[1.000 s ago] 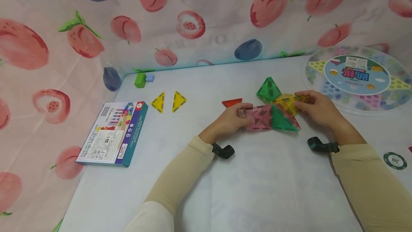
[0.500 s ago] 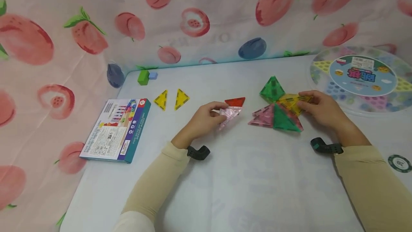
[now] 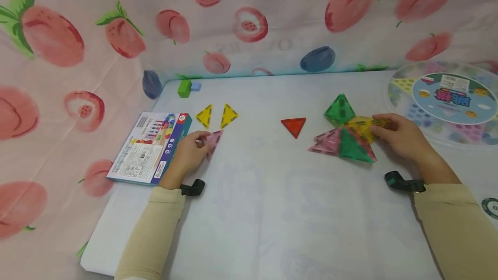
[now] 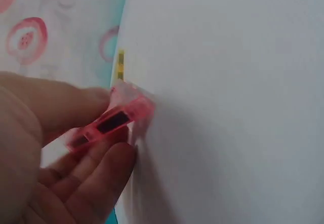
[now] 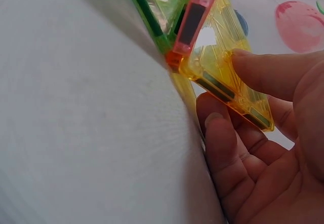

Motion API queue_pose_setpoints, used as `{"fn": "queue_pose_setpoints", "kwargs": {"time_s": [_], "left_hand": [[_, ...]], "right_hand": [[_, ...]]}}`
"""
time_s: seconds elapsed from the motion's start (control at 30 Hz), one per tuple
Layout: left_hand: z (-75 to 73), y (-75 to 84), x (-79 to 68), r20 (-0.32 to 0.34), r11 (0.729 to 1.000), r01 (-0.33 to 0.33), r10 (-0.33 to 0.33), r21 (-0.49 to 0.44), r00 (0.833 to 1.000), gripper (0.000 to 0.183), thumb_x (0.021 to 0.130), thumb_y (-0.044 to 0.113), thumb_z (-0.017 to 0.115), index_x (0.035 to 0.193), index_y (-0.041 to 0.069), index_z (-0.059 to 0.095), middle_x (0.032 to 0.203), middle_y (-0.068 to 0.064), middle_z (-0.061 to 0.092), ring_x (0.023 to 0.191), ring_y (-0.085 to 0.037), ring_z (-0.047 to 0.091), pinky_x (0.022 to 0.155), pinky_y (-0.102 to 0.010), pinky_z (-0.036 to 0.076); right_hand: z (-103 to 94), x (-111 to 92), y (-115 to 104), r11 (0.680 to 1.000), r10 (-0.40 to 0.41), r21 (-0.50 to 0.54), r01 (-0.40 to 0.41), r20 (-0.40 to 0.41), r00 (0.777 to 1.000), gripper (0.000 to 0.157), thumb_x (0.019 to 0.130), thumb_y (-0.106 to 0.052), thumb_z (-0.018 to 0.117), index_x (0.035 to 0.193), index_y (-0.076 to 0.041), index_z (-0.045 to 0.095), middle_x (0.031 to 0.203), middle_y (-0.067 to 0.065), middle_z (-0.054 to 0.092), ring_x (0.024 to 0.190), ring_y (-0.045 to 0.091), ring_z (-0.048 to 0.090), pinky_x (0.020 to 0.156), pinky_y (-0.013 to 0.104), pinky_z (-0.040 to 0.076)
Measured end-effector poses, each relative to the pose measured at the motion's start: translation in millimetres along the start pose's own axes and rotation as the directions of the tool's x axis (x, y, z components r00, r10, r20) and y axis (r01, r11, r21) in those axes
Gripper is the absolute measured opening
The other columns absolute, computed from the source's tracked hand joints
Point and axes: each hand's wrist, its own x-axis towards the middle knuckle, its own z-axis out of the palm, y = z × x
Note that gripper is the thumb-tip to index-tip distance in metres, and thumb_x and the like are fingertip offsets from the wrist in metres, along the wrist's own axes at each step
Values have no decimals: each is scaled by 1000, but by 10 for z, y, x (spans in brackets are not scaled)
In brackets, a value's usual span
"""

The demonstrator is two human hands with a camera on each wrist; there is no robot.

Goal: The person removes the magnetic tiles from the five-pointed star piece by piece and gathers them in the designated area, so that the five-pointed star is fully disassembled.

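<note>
Between thumb and fingers, my left hand (image 3: 189,152) pinches a pink magnetic tile (image 3: 213,141) beside the boxed set; the left wrist view shows its dark magnet strip. Over on the right, my right hand (image 3: 400,135) grips a yellow triangular magnetic tile (image 5: 217,84). That tile joins a cluster of magnetic tiles: a green pyramid-like piece (image 3: 340,109), a green triangle (image 3: 353,147) and pink tiles (image 3: 328,142). A red triangular tile (image 3: 294,126) lies apart, left of the cluster. Two yellow triangles (image 3: 204,116) lie just beyond my left hand.
A flat box (image 3: 149,146) lies at the left, partly behind my left hand. Green and blue blocks (image 3: 184,88) sit at the far left corner. A round clear game board (image 3: 447,103) lies at the back right. A round chip (image 3: 491,207) is at the right edge.
My left hand has pulled a pink tile off the cluster and carried it left to beside the box. My right hand keeps its grip on the yellow tile. The view has shifted slightly.
</note>
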Motion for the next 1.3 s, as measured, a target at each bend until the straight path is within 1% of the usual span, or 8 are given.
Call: {"fn": "queue_pose_setpoints", "kwargs": {"time_s": [0.13, 0.27, 0.37, 0.47, 0.8, 1.03, 1.17, 1.3], "left_hand": [[-12, -31, -8, -21, 985, -59, 64, 165, 998, 49, 83, 31, 63, 128, 16, 49, 129, -8, 42, 115, -27, 39, 91, -45, 36], [-6, -44, 13, -1, 979, -106, 108, 176, 994, 53, 83, 31, 64, 130, 16, 47, 126, -5, 47, 112, -24, 42, 92, -43, 36], [0, -72, 38, 45, 986, -90, 85, 140, 995, 52, 82, 33, 64, 131, 21, 47, 112, 0, 53, 95, -18, 46, 83, -36, 42], [-17, -98, 51, 81, 988, -68, 57, 140, 995, 52, 84, 34, 62, 132, 22, 46, 111, 0, 52, 93, -18, 45, 81, -35, 42], [-145, -135, 68, 39, 987, 24, -31, 159, 999, 51, 85, 29, 61, 132, 17, 45, 112, -5, 53, 96, -22, 45, 82, -38, 42], [-166, -109, 104, 15, 986, 15, -18, 168, 1000, 49, 86, 25, 61, 131, 12, 46, 116, -9, 52, 97, -24, 45, 86, -41, 40], [-125, 70, 78, 6, 988, -64, 64, 139, 998, 49, 85, 29, 60, 131, 15, 46, 122, -8, 49, 105, -25, 43, 90, -44, 37], [26, 494, 33, 36, 978, -188, 186, 91, 982, 49, 84, 31, 61, 130, 18, 47, 126, -4, 48, 114, -24, 42, 93, -43, 35]], "right_hand": [[0, -6, 15, 1000, 2, 14, -2, 3, 1000, 63, 85, -51, 50, 128, -6, 44, 103, 18, 53, 75, 12, 54, 60, 17, 45], [13, 4, 25, 1000, 14, 11, -14, 3, 1000, 65, 84, -53, 49, 129, -7, 43, 103, 17, 52, 76, 13, 54, 59, 16, 46], [21, 7, 28, 1000, 21, 15, -21, 8, 1000, 66, 84, -53, 49, 129, -6, 43, 104, 18, 51, 77, 14, 53, 59, 16, 46], [17, 3, 18, 1000, 15, 11, -15, 3, 1000, 64, 84, -52, 50, 128, -6, 43, 103, 18, 52, 75, 13, 54, 59, 17, 46], [5, 3, 16, 1000, -1, 9, 1, 2, 1000, 61, 86, -49, 50, 128, -5, 44, 98, 17, 52, 72, 12, 53, 58, 18, 46], [10, -3, 33, 1000, -4, 12, 4, -6, 1000, 58, 86, -46, 51, 128, -6, 45, 98, 18, 52, 73, 12, 53, 58, 17, 46], [6, -9, 34, 1000, -1, 3, 1, -17, 1000, 58, 86, -47, 51, 127, -6, 45, 98, 17, 52, 73, 13, 52, 58, 17, 45], [7, -7, 18, 1000, -5, 27, 5, -15, 1000, 57, 86, -45, 52, 127, -6, 45, 99, 18, 53, 72, 10, 53, 58, 18, 46]]}}
